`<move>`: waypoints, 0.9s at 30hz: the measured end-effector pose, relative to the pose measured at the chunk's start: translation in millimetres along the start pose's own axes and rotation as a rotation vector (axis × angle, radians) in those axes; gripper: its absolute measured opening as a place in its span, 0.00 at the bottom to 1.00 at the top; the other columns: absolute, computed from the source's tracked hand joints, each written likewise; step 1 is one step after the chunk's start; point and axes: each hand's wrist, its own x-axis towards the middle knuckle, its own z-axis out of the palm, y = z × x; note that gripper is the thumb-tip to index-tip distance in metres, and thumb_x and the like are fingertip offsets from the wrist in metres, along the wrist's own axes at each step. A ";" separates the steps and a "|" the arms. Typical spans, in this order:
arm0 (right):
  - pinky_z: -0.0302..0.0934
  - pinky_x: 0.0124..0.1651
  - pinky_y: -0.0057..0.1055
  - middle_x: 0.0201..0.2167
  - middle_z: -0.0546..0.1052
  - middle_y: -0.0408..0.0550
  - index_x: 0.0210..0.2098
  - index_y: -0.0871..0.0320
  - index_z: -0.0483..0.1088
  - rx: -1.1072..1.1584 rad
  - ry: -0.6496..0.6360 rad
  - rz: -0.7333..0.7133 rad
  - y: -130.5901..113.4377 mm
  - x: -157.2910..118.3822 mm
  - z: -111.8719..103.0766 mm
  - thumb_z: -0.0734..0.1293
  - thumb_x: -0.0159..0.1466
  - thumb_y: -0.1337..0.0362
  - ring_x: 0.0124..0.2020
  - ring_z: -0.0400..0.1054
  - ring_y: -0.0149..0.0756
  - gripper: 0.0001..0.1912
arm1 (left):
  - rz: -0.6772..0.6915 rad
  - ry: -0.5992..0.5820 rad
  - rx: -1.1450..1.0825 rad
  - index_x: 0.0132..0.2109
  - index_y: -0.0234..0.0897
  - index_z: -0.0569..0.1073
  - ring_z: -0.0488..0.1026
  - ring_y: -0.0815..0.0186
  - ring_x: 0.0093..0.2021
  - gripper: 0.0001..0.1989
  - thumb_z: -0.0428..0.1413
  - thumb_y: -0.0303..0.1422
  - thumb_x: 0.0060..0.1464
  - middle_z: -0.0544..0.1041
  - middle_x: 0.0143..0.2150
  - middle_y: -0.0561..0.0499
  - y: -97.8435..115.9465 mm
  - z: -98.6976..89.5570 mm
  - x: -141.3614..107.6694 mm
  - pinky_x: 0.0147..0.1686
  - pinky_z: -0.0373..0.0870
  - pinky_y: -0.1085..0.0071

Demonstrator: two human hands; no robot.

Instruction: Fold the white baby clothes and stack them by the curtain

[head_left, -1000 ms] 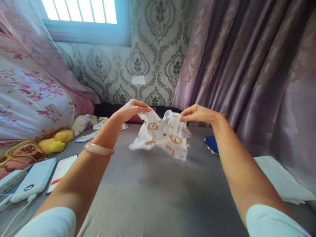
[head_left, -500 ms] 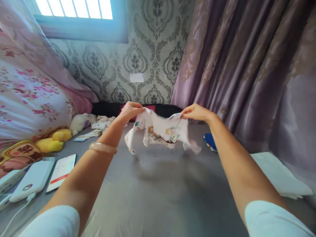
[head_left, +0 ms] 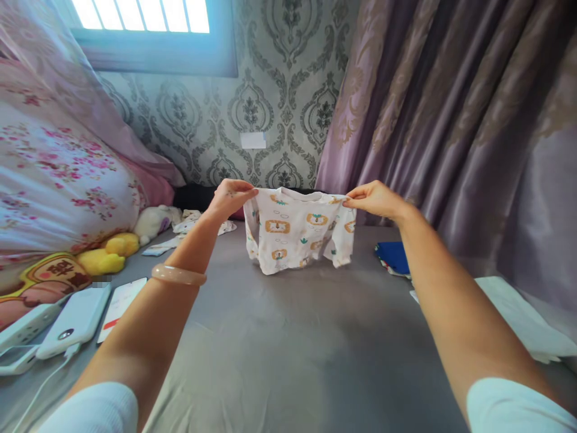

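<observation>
A small white long-sleeved shirt (head_left: 297, 231) with orange lion faces and green leaves hangs spread out, its neckline at the top. My left hand (head_left: 234, 195) pinches its left shoulder, and a pale bangle circles that wrist. At the opposite shoulder, my right hand (head_left: 374, 197) pinches the cloth between thumb and fingers. The shirt's lower edge hangs at or just over the grey sheet (head_left: 270, 349); whether it touches cannot be told.
White patterned clothes (head_left: 192, 224) lie behind my left forearm. Plush toys (head_left: 103, 258), a power bank (head_left: 76, 319) and a phone (head_left: 119, 304) are at left. Blue folded cloth (head_left: 394, 257) and white cloth (head_left: 518, 313) lie at right.
The shirt was crumpled and swinging with its lower part flung up; now it hangs flat and open. My hands have moved slightly farther apart, both still pinching the shoulders.
</observation>
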 end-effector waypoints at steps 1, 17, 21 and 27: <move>0.70 0.42 0.35 0.31 0.82 0.46 0.30 0.55 0.79 0.030 -0.032 -0.001 -3.1 -3.0 -3.4 0.76 0.47 0.51 0.36 0.76 0.42 0.15 | 0.017 -0.023 -0.042 0.35 0.35 0.79 0.72 0.63 0.31 0.17 0.63 0.43 0.41 0.75 0.26 0.50 3.9 -6.5 -0.1 0.32 0.68 0.69; 0.35 0.65 0.56 0.29 0.81 0.41 0.35 0.48 0.79 -0.747 0.352 -0.138 -2.2 2.9 17.1 0.64 0.63 0.57 0.39 0.74 0.41 0.11 | 0.158 0.136 0.499 0.32 0.46 0.80 0.72 0.53 0.46 0.11 0.53 0.41 0.51 0.81 0.33 0.50 -2.8 15.1 3.4 0.56 0.45 0.52; 0.34 0.65 0.57 0.29 0.81 0.40 0.35 0.49 0.79 -0.667 0.286 -0.105 3.8 -2.3 12.0 0.65 0.61 0.58 0.38 0.74 0.39 0.10 | 0.110 0.106 0.479 0.32 0.45 0.79 0.73 0.55 0.43 0.11 0.54 0.41 0.50 0.81 0.32 0.51 -0.6 8.9 2.5 0.54 0.49 0.54; 0.62 0.52 0.44 0.29 0.81 0.42 0.30 0.53 0.79 -0.240 0.074 -0.017 -8.0 -16.1 1.4 0.70 0.54 0.56 0.37 0.74 0.42 0.09 | 0.062 0.033 0.218 0.34 0.40 0.81 0.75 0.56 0.38 0.14 0.60 0.44 0.44 0.79 0.28 0.51 6.3 -5.8 -0.8 0.43 0.65 0.61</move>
